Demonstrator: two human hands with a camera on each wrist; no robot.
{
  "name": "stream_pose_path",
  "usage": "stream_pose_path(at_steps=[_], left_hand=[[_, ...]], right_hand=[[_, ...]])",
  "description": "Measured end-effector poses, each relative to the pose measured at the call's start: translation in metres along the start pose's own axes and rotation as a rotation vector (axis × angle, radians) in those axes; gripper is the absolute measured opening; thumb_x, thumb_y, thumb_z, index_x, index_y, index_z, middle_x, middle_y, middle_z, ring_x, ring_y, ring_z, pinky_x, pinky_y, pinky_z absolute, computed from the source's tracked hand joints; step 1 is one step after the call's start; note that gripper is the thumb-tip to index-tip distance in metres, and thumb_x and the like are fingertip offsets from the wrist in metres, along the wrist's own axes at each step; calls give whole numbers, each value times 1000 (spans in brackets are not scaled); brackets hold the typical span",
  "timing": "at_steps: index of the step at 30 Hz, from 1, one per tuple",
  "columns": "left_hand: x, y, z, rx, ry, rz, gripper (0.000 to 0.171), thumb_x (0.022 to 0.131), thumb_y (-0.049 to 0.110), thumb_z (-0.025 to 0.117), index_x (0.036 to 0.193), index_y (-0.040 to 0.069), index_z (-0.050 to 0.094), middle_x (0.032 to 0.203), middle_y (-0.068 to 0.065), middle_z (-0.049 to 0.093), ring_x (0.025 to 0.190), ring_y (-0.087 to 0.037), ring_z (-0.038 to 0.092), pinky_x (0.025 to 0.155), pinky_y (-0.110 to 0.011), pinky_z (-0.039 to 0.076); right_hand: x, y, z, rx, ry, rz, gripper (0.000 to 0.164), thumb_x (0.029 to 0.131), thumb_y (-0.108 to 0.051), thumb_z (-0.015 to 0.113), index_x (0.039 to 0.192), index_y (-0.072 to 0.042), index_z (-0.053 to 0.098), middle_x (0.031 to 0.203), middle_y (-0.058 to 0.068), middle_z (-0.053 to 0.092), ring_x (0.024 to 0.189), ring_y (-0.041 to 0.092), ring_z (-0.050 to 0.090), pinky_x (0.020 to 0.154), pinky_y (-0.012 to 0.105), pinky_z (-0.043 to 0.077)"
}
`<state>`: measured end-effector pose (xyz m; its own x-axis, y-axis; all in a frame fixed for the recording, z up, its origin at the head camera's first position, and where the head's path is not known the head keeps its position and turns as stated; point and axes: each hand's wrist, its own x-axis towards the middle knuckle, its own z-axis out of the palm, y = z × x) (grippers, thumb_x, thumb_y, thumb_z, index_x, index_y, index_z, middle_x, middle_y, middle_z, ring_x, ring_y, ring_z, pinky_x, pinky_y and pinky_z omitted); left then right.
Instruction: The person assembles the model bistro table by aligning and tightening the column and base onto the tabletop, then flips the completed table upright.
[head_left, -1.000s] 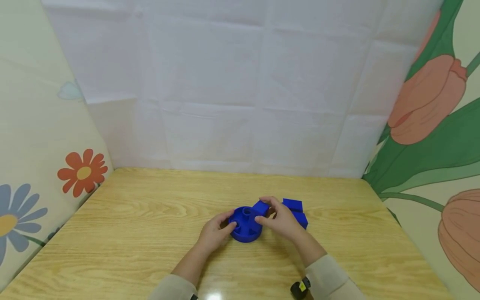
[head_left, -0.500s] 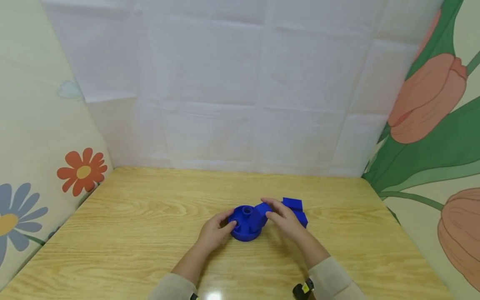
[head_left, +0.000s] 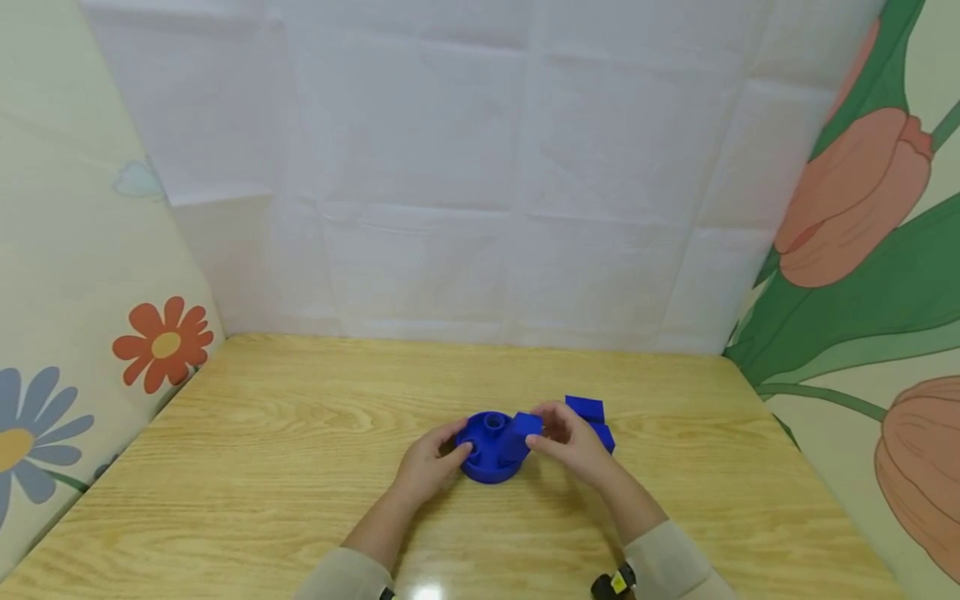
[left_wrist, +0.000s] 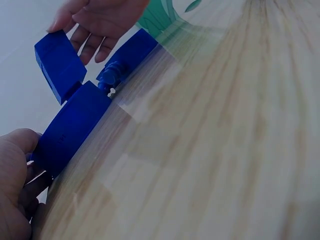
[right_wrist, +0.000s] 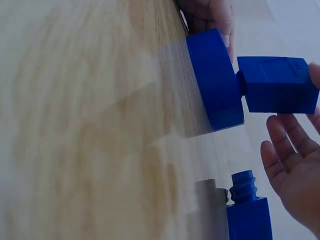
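Note:
In the head view my left hand (head_left: 427, 467) grips the left side of a blue round base (head_left: 489, 476), thumb over its rim and fingers round the outside. The base has ring-shaped sockets (head_left: 493, 422) and rests on the table. A blue angular block (right_wrist: 277, 85) stands up from the base's right side, joined by a narrow neck (right_wrist: 242, 83). My right hand (head_left: 576, 443) holds the upper end of this block between thumb and index finger. In the right wrist view its other fingers (right_wrist: 285, 145) hang loose beside the block.
Two more blue blocks, one farther back (head_left: 585, 408) and one nearer (head_left: 604, 437), lie on the wooden table (head_left: 300, 417) just right of my right hand. A threaded stub (right_wrist: 243, 187) sticks out of one. A white cloth (head_left: 420, 208) hangs behind the table.
The block has turned on the base and now stands more upright. My right hand has shifted its fingers on it and drawn slightly right. My left hand and the base stay put.

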<state>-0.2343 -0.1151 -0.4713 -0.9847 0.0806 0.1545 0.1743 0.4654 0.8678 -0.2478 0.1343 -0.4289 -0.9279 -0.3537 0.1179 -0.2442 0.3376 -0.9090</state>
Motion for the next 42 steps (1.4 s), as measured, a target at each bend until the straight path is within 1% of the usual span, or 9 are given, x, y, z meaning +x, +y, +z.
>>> stream_pose_path(at_steps=[4,8,17,21,25,30,34,38,42], left_hand=[[1,-1,1,4,4,5,43,92,20,67,131,3,61,134,-21,60,128,-39,53,109,-53,39],[1,-1,0,4,3,4,43,93,21,67,131,3,61,134,-21,60,128,-39,52,109,-53,39],[1,0,1,-3,1,3,42,93,19,67,131,3,61,133,-21,60,127,-39,53,108,-53,40],[1,1,1,-10,0,-3,42,93,19,67,131,2,61,133,-21,60,127,-39,53,108,-53,41],[2,-1,2,-10,8,-4,42,93,19,67,131,3,61,134,-20,60,127,-39,53,109,-52,40],[3,-3,2,-5,14,4,42,92,18,67,131,2,61,133,-21,60,127,-39,53,108,-52,40],[2,-3,2,-5,12,-1,42,92,17,67,131,3,61,133,-21,60,127,-39,53,108,-53,40],[2,-2,2,-2,11,-2,42,92,18,67,131,3,61,134,-20,60,127,-39,53,109,-52,40],[3,-3,2,6,14,-1,42,92,18,67,131,4,61,134,-20,60,127,-38,53,109,-52,40]], right_hand=[[-2,0,2,6,3,-2,38,89,-15,71,121,-2,54,108,13,59,90,14,55,80,23,46],[-2,0,3,-14,-5,1,49,88,-16,74,131,-6,54,107,14,60,86,15,54,77,24,47],[-3,-1,6,-44,-49,30,56,87,-28,75,134,-8,53,114,12,61,89,16,55,80,26,49],[-6,1,3,-40,-75,-68,46,95,-18,64,135,0,51,115,19,60,94,18,58,84,27,51],[-8,0,0,-11,-102,-146,41,98,-8,53,135,9,48,117,26,58,96,18,61,86,30,54],[-8,-3,0,-37,-91,-73,41,98,-15,59,134,2,52,113,18,59,96,12,55,84,23,49],[-8,-4,1,-49,-74,-22,39,94,-19,65,129,-4,56,106,12,59,94,15,53,81,22,46],[-7,-5,4,-37,-48,-24,36,91,-20,70,122,-5,58,112,13,61,101,19,57,88,29,48],[-5,-4,7,-16,-36,-13,34,89,-22,72,116,-6,58,121,12,63,115,28,56,102,46,46]])
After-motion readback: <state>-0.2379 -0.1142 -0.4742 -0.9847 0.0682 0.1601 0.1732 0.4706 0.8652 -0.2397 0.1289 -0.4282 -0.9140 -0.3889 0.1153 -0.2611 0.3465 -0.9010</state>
